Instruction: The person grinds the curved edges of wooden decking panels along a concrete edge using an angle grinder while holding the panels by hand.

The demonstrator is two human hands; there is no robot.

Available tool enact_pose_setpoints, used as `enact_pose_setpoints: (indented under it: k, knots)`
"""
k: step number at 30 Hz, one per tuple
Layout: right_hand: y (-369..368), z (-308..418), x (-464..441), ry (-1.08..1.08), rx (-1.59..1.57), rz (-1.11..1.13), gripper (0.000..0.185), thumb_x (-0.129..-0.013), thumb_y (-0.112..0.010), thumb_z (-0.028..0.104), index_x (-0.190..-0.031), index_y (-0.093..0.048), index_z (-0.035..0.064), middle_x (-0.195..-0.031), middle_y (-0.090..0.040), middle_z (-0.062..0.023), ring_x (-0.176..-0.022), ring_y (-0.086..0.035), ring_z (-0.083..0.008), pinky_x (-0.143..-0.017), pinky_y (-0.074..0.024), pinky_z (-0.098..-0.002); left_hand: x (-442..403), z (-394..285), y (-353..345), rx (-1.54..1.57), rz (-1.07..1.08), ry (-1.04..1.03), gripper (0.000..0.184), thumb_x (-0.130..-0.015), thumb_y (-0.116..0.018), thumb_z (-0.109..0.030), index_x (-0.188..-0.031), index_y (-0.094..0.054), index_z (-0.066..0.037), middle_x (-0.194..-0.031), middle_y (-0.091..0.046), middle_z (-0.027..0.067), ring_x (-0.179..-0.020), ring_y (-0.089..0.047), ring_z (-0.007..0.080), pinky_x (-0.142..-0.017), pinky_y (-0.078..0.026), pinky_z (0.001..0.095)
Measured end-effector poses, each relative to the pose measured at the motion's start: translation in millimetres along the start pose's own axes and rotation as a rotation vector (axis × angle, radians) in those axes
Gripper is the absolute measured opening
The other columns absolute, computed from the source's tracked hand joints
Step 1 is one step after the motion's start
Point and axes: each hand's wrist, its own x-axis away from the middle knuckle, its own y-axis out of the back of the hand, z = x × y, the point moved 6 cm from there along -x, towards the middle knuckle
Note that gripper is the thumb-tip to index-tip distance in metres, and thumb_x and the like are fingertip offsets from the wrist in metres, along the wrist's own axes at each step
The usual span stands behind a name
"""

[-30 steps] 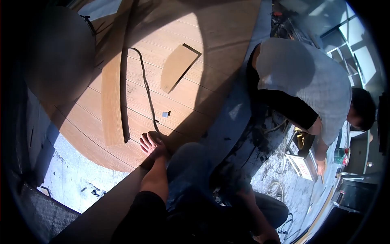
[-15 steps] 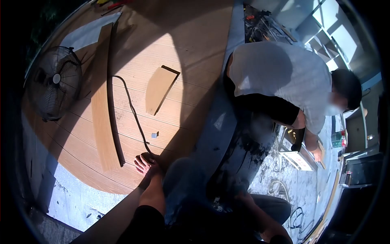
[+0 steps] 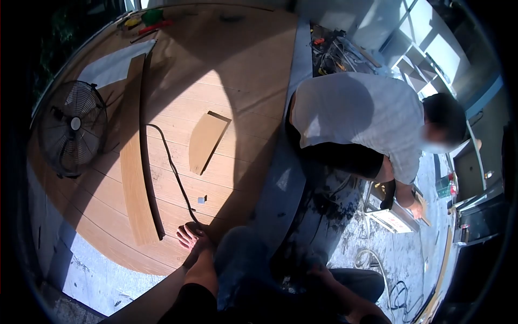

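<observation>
cable (image 3: 175, 172) across wood planks (image 3: 178, 119), left hand (image 3: 191, 236) at its near end

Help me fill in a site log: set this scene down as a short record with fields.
Left hand: on the planked surface, where the dark cable reaches it; grip unclear
Right hand: low, in shade; any hold unclear
Panel: one side curved, lying partly in sunlight, right of the cable
Small grey piece: beside the cable
Long board: left of the cable
Fan: far left
Co-worker: bent over at right, a hand at a wood-coloured strip
</observation>
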Motion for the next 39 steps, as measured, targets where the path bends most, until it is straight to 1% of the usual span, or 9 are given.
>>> enact_pose_setpoints:
  k: [7,11,15,18,24,31,33,37,39]
  knots:
    - [5.0,-9.9,-10.8,0.044,0.023,0.038,0.075,-0.082,-0.087,0.016,-0.146,-0.051,0.0043,-0.123,-0.064,-0.0101,-0.110,-0.064,-0.0243,-0.095,-0.0538,-0.0405,0.1,1.3,0.5,0.012,-0.014,0.005,0.072,-0.087,-0.067,-0.029,-0.153,-0.046,-0.009,-0.165,-0.040,0.0200,-0.155,-0.032,0.0428,-0.124,-0.024,0.0602]
    - [10.1,-15.1,-16.3,0.040,0.001,0.023,0.075,-0.081,-0.091,0.018,-0.144,-0.052,0.0038,-0.124,-0.065,-0.0102,-0.112,-0.065,-0.0233,-0.095,-0.0548,-0.0394,-0.9,-1.1,3.3,0.011,-0.005,0.022,0.071,-0.087,-0.067,-0.029,-0.153,-0.047,-0.009,-0.165,-0.040,0.0192,-0.155,-0.031,0.0425,-0.125,-0.023,0.0599]
    - [7.8,-14.8,-13.9,0.040,-0.075,0.060,0.075,-0.081,-0.090,0.016,-0.144,-0.052,0.0042,-0.124,-0.065,-0.0104,-0.112,-0.065,-0.0242,-0.095,-0.0550,-0.0400,1.2,1.2,0.9,-0.015,0.009,0.029,0.070,-0.089,-0.064,-0.031,-0.153,-0.047,-0.010,-0.166,-0.039,0.0183,-0.156,-0.031,0.0408,-0.125,-0.024,0.0592]
    - [11.3,-23.9,-24.5,0.012,-0.044,0.079,0.075,-0.082,-0.089,0.015,-0.145,-0.051,0.0047,-0.124,-0.065,-0.0107,-0.112,-0.065,-0.0249,-0.094,-0.0551,-0.0404,1.1,5.4,-7.1,-0.031,0.018,0.029,0.070,-0.090,-0.062,-0.033,-0.153,-0.047,-0.010,-0.167,-0.038,0.0179,-0.156,-0.032,0.0396,-0.124,-0.024,0.0588]
    - [5.5,-15.9,-14.3,0.015,-0.073,0.081,0.075,-0.082,-0.089,0.015,-0.146,-0.050,0.0045,-0.126,-0.065,-0.0114,-0.113,-0.065,-0.0255,-0.095,-0.0551,-0.0406,0.6,7.2,-9.3,-0.026,-0.042,0.010,0.070,-0.088,-0.062,-0.032,-0.153,-0.048,-0.010,-0.166,-0.040,0.0181,-0.154,-0.034,0.0406,-0.124,-0.025,0.0592]
    - [10.1,-27.5,-18.1,0.029,-0.019,0.043,0.077,-0.080,-0.091,0.018,-0.144,-0.051,0.0043,-0.125,-0.066,-0.0120,-0.112,-0.066,-0.0262,-0.095,-0.0555,-0.0414,1.6,5.8,-7.3,0.000,-0.051,0.003,0.072,-0.085,-0.068,-0.028,-0.151,-0.049,-0.010,-0.163,-0.043,0.0184,-0.153,-0.034,0.0427,-0.123,-0.026,0.0600]
    - [8.5,-22.8,-12.9,0.035,-0.026,0.003,0.067,-0.082,-0.083,0.014,-0.142,-0.054,0.0047,-0.118,-0.066,-0.0090,-0.104,-0.066,-0.0238,-0.091,-0.0552,-0.0403,1.7,5.1,-6.7,0.007,-0.063,-0.002,0.072,-0.084,-0.068,-0.027,-0.151,-0.049,-0.010,-0.162,-0.043,0.0183,-0.153,-0.034,0.0427,-0.122,-0.027,0.0606]
    - [3.1,-10.7,-4.6,0.010,0.013,-0.009,0.067,-0.082,-0.084,0.013,-0.142,-0.054,0.0044,-0.118,-0.066,-0.0091,-0.105,-0.066,-0.0241,-0.091,-0.0550,-0.0406,1.1,5.5,-7.8,0.019,-0.077,-0.012,0.070,-0.084,-0.068,-0.026,-0.149,-0.050,-0.009,-0.162,-0.043,0.0183,-0.152,-0.035,0.0426,-0.121,-0.027,0.0610]
    - [2.7,-10.7,-6.0,0.052,-0.005,0.020,0.067,-0.082,-0.084,0.013,-0.142,-0.055,0.0050,-0.118,-0.066,-0.0090,-0.105,-0.066,-0.0242,-0.091,-0.0550,-0.0403,1.3,5.5,-7.2,0.018,-0.084,-0.017,0.069,-0.084,-0.067,-0.026,-0.149,-0.050,-0.009,-0.161,-0.044,0.0183,-0.151,-0.037,0.0430,-0.121,-0.028,0.0614]
